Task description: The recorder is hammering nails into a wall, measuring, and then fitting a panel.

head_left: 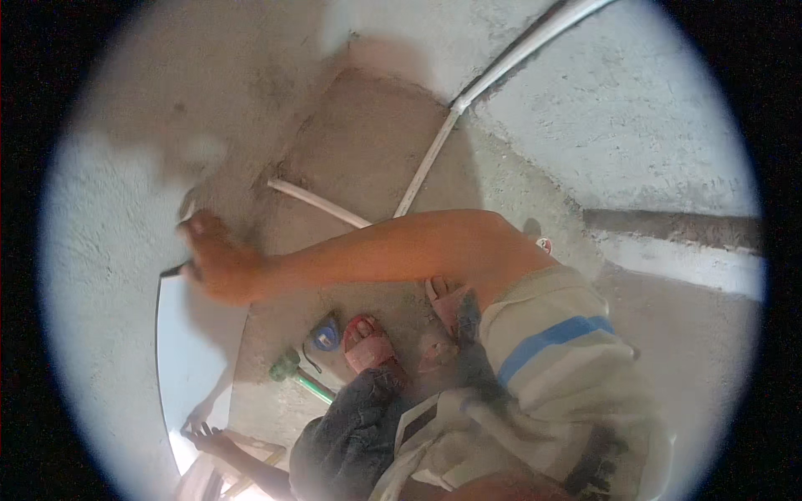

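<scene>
My right arm reaches across to the left. Its hand [219,259] is closed beside the grey wall, just above the top edge of a glossy white panel [188,334]. A thin pale piece shows above the fingers and a dark piece below them; I cannot make out what the hand grips. The panel stands against the wall and mirrors part of an arm. Lower down, my left hand [209,440] has its fingers spread at the panel's lower part.
Near my sandalled feet [368,338] lie a blue tape measure [326,336] and a green-handled hammer [313,384]. A white pipe [430,163] runs over the rough floor and up the wall. A shorter white strip [317,203] passes behind my arm. A dark band [677,227] crosses the right wall.
</scene>
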`<state>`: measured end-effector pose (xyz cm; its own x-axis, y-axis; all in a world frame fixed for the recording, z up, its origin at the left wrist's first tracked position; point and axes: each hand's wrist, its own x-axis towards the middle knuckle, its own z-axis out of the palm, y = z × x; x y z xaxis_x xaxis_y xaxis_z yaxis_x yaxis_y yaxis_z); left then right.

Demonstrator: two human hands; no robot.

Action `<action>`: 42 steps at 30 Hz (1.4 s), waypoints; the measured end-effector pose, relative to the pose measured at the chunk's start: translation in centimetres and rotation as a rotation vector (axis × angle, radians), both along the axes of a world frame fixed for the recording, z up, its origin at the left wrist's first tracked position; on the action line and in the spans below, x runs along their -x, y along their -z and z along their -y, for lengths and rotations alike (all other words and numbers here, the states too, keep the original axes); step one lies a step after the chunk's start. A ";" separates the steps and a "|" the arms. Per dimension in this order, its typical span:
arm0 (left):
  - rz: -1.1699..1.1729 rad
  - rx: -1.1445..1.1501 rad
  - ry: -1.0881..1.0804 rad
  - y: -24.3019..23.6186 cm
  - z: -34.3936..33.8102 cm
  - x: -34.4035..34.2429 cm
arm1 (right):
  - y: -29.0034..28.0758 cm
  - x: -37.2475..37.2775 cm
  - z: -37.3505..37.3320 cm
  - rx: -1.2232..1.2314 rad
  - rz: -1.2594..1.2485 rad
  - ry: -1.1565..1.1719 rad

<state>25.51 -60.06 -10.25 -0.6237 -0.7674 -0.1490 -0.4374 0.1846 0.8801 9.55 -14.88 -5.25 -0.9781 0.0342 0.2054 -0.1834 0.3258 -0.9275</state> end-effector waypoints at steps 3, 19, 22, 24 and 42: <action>0.003 0.062 0.017 0.6 -0.5 0.5 | 4.6 -1.9 -2.5 -0.074 0.072 -0.013; -0.042 -0.092 -0.188 -1.0 -0.8 0.1 | 17.4 -12.6 -20.8 -1.053 0.134 -0.413; -0.066 -0.070 -0.155 -0.1 1.5 -0.8 | 16.9 -12.7 -20.3 -1.019 0.134 -0.426; -0.062 -0.107 -0.168 0.4 2.6 -0.8 | 16.5 -12.7 -20.2 -0.958 0.259 -0.465; -0.116 0.187 0.902 13.6 -30.0 -6.6 | 24.8 -10.7 -40.9 -0.597 0.631 0.908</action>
